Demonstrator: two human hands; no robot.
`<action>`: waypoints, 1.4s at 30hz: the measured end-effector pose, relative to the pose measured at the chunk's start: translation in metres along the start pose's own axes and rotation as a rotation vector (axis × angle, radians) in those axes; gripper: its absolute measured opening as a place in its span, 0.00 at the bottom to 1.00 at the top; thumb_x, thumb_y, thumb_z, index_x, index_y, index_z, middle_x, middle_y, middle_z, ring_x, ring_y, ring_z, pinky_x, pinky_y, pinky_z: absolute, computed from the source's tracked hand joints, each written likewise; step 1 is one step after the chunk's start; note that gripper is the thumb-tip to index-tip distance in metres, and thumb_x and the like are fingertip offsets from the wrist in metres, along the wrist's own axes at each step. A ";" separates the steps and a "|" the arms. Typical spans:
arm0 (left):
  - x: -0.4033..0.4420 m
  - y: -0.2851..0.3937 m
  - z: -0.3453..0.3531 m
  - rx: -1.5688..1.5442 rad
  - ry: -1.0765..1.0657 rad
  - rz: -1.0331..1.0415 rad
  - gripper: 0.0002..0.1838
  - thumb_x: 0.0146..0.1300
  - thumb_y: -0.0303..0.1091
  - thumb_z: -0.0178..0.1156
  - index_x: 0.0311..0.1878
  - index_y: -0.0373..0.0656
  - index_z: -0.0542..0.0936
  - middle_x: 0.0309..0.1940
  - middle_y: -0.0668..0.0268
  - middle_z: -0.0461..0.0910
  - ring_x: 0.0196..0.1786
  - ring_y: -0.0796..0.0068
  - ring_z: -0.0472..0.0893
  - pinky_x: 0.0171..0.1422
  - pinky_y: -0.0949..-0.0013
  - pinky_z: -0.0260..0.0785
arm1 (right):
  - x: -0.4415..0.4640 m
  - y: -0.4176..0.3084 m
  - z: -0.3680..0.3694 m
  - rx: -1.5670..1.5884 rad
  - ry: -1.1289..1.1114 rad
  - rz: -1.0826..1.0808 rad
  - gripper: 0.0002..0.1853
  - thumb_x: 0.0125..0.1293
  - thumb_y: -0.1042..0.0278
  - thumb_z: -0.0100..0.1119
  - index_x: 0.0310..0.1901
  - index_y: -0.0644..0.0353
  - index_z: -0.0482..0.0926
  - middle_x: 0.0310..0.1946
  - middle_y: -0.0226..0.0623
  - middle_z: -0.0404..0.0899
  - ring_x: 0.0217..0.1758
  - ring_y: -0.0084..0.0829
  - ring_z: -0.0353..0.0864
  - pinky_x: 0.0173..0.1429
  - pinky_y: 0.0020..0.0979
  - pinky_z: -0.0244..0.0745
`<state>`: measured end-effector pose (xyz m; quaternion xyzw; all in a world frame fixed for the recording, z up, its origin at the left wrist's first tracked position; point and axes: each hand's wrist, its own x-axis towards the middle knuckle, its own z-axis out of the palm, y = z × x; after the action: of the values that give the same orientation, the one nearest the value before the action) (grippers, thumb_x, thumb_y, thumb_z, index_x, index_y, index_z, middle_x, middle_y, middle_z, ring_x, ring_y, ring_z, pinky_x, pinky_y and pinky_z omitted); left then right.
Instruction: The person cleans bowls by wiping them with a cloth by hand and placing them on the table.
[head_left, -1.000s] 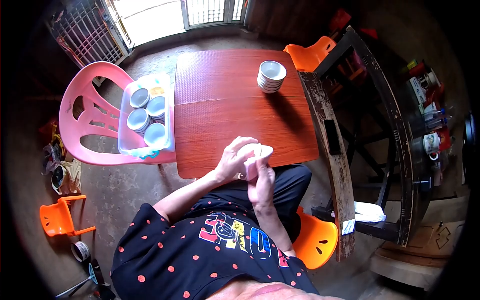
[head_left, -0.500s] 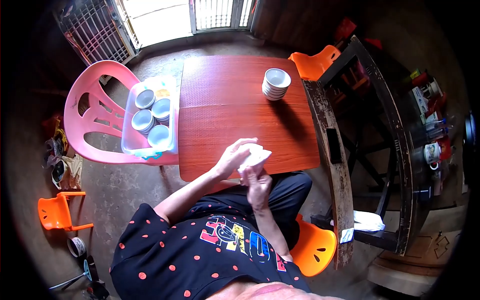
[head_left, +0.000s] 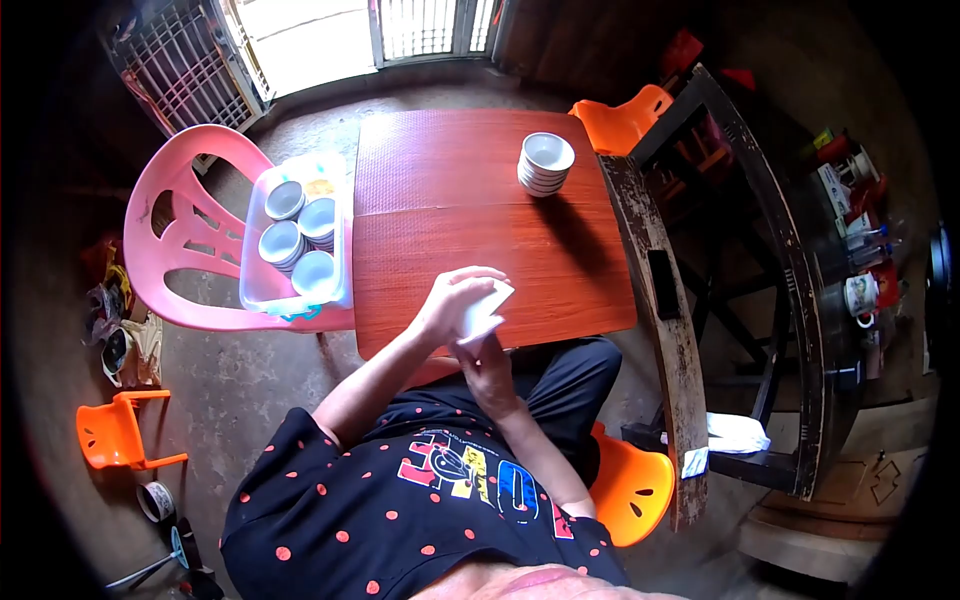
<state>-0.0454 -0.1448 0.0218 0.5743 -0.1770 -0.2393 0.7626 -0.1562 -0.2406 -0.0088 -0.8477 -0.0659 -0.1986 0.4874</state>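
Above the near edge of the table, my left hand [head_left: 447, 305] and my right hand [head_left: 490, 378] are closed together around a folded white cloth [head_left: 482, 312]. The left hand curls over its upper side, while the right one grips it from below. A pointed corner sticks out toward the right. Whether a bowl is wrapped inside the cloth I cannot tell. Farther back on the table stands a stack of white bowls [head_left: 547, 165]. To the left, a clear plastic tub [head_left: 347, 255] holds several more stacks of bowls [head_left: 281, 242].
The tub rests on a pink plastic chair [head_left: 165, 215] beside the reddish wooden table [head_left: 430, 165]. A worn dark wooden bench [head_left: 640, 235] flanks the table's right side. Orange chairs stand behind me [head_left: 635, 490], at far right [head_left: 625, 125] and on the left floor [head_left: 110, 435].
Both hands have shifted slightly left and toward my body with the white cloth, which has turned in my grip. The bowl stacks stay where they were; the view has shifted a little.
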 end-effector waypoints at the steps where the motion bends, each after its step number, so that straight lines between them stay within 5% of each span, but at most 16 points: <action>1: 0.001 -0.003 -0.003 0.059 -0.007 0.017 0.20 0.59 0.41 0.58 0.48 0.35 0.79 0.42 0.58 0.81 0.42 0.71 0.81 0.47 0.69 0.74 | 0.007 0.009 -0.006 -0.307 -0.058 -0.240 0.16 0.64 0.67 0.60 0.49 0.64 0.72 0.39 0.46 0.78 0.41 0.43 0.79 0.48 0.42 0.76; 2: 0.003 -0.009 -0.005 -0.029 -0.015 -0.057 0.20 0.60 0.42 0.57 0.46 0.35 0.79 0.40 0.56 0.81 0.40 0.68 0.81 0.46 0.67 0.75 | 0.008 0.018 -0.010 -0.447 -0.111 -0.384 0.19 0.62 0.65 0.60 0.51 0.65 0.71 0.43 0.56 0.74 0.50 0.56 0.75 0.57 0.50 0.70; 5: 0.003 -0.014 -0.007 -0.767 -0.038 -0.511 0.21 0.62 0.47 0.56 0.42 0.35 0.78 0.34 0.52 0.82 0.35 0.60 0.82 0.41 0.58 0.77 | 0.004 -0.002 -0.013 -0.243 -0.144 -0.327 0.20 0.65 0.55 0.56 0.48 0.66 0.73 0.44 0.56 0.74 0.52 0.58 0.73 0.62 0.51 0.64; 7: -0.005 -0.007 0.004 -0.830 0.057 -0.725 0.23 0.63 0.50 0.55 0.43 0.35 0.77 0.32 0.52 0.82 0.33 0.58 0.82 0.41 0.57 0.77 | 0.000 0.001 -0.008 -0.100 -0.108 -0.258 0.24 0.67 0.49 0.53 0.49 0.66 0.74 0.46 0.57 0.74 0.53 0.58 0.73 0.62 0.51 0.64; 14: -0.004 -0.014 0.005 -0.717 0.242 -0.670 0.18 0.62 0.49 0.58 0.41 0.41 0.78 0.30 0.61 0.82 0.31 0.66 0.81 0.36 0.63 0.77 | -0.004 0.016 -0.001 -0.366 -0.046 -0.309 0.22 0.69 0.54 0.51 0.49 0.70 0.75 0.37 0.57 0.78 0.44 0.55 0.78 0.58 0.50 0.68; 17: 0.000 -0.022 0.001 -0.737 0.163 -0.647 0.18 0.62 0.48 0.58 0.41 0.41 0.78 0.30 0.61 0.82 0.30 0.67 0.81 0.32 0.65 0.76 | -0.013 0.006 -0.003 0.283 -0.029 0.137 0.22 0.69 0.56 0.52 0.49 0.71 0.75 0.37 0.57 0.78 0.42 0.57 0.78 0.54 0.49 0.70; 21: 0.002 -0.022 0.003 -0.673 0.189 -0.625 0.16 0.63 0.46 0.58 0.44 0.43 0.77 0.34 0.60 0.81 0.32 0.70 0.82 0.33 0.67 0.76 | 0.011 0.017 -0.010 -0.161 0.051 -0.305 0.18 0.71 0.59 0.48 0.49 0.69 0.74 0.34 0.51 0.78 0.39 0.52 0.78 0.46 0.44 0.72; 22: 0.002 -0.013 0.005 -0.609 0.279 -0.626 0.16 0.62 0.45 0.59 0.46 0.43 0.77 0.36 0.60 0.81 0.36 0.70 0.82 0.37 0.66 0.76 | 0.006 0.027 -0.017 -0.250 -0.170 -0.255 0.23 0.71 0.59 0.48 0.58 0.71 0.68 0.43 0.60 0.76 0.50 0.58 0.75 0.54 0.49 0.69; 25: 0.005 -0.024 -0.005 -0.365 0.106 -0.400 0.16 0.62 0.40 0.59 0.47 0.39 0.78 0.40 0.59 0.81 0.39 0.69 0.81 0.40 0.66 0.75 | -0.010 0.028 -0.008 -0.089 -0.201 -0.044 0.22 0.72 0.58 0.47 0.56 0.71 0.71 0.42 0.59 0.77 0.49 0.56 0.76 0.52 0.44 0.72; 27: 0.000 -0.020 0.005 -0.216 0.150 -0.279 0.14 0.60 0.37 0.60 0.45 0.38 0.81 0.38 0.63 0.81 0.38 0.75 0.81 0.39 0.74 0.74 | -0.012 0.014 -0.020 0.466 -0.202 0.461 0.23 0.75 0.56 0.41 0.59 0.69 0.69 0.50 0.48 0.77 0.52 0.37 0.78 0.54 0.37 0.73; 30: -0.009 -0.022 0.019 0.269 0.188 0.225 0.17 0.58 0.34 0.60 0.49 0.37 0.80 0.45 0.60 0.80 0.49 0.72 0.79 0.56 0.69 0.71 | 0.026 0.000 -0.030 1.493 0.403 0.891 0.20 0.75 0.53 0.42 0.57 0.60 0.72 0.52 0.35 0.75 0.55 0.31 0.75 0.56 0.37 0.73; 34: -0.007 -0.017 0.026 0.014 0.138 0.165 0.21 0.59 0.39 0.58 0.51 0.35 0.78 0.45 0.59 0.81 0.47 0.72 0.79 0.54 0.68 0.72 | 0.017 -0.008 -0.015 1.131 0.339 0.588 0.18 0.73 0.58 0.49 0.54 0.64 0.73 0.43 0.32 0.79 0.38 0.19 0.78 0.40 0.21 0.74; 35: -0.001 -0.014 0.023 -0.154 0.110 0.068 0.21 0.59 0.39 0.57 0.51 0.34 0.78 0.43 0.58 0.81 0.45 0.72 0.80 0.52 0.68 0.72 | 0.003 -0.009 -0.010 0.745 0.223 0.642 0.17 0.72 0.63 0.51 0.55 0.67 0.72 0.45 0.40 0.79 0.40 0.28 0.81 0.43 0.26 0.75; 37: 0.004 0.003 0.018 -0.382 0.124 -0.223 0.19 0.63 0.42 0.54 0.49 0.35 0.76 0.39 0.57 0.80 0.40 0.68 0.81 0.45 0.66 0.75 | -0.002 -0.017 0.001 0.104 0.196 -0.032 0.19 0.68 0.69 0.56 0.57 0.71 0.70 0.47 0.52 0.77 0.46 0.43 0.81 0.50 0.34 0.76; 39: 0.008 -0.005 0.007 -0.404 0.073 -0.231 0.19 0.64 0.43 0.53 0.48 0.36 0.76 0.37 0.57 0.80 0.39 0.66 0.81 0.44 0.64 0.76 | 0.001 0.004 -0.008 -0.243 0.123 -0.292 0.27 0.61 0.75 0.61 0.61 0.72 0.67 0.48 0.60 0.75 0.53 0.57 0.76 0.58 0.43 0.73; 42: 0.007 -0.006 0.017 -0.384 0.175 -0.152 0.17 0.65 0.39 0.53 0.49 0.36 0.77 0.38 0.60 0.80 0.40 0.71 0.80 0.45 0.69 0.74 | 0.002 -0.002 -0.013 0.030 0.065 -0.037 0.25 0.65 0.71 0.60 0.61 0.71 0.67 0.48 0.55 0.77 0.52 0.47 0.79 0.57 0.37 0.75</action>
<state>-0.0499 -0.1636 0.0208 0.4488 -0.0177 -0.2748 0.8502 -0.1592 -0.2509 -0.0003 -0.8321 -0.0685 -0.2339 0.4983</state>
